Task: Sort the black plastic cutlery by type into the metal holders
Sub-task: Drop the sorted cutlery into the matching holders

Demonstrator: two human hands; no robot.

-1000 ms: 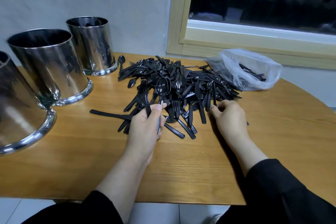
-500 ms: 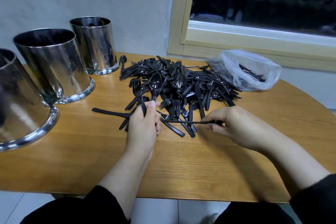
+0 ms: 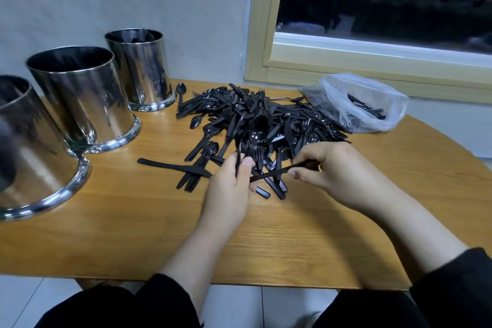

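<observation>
Piece (image 3: 277, 172) between hands: type unclear, ends hidden.

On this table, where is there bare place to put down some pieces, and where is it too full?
Bare wood: the near strip of the table around both forearms, the patch between the holders and the pile, and the right end below the bag. Crowded: the middle back, under the pile and both hands, and the left edge with the holders.
</observation>
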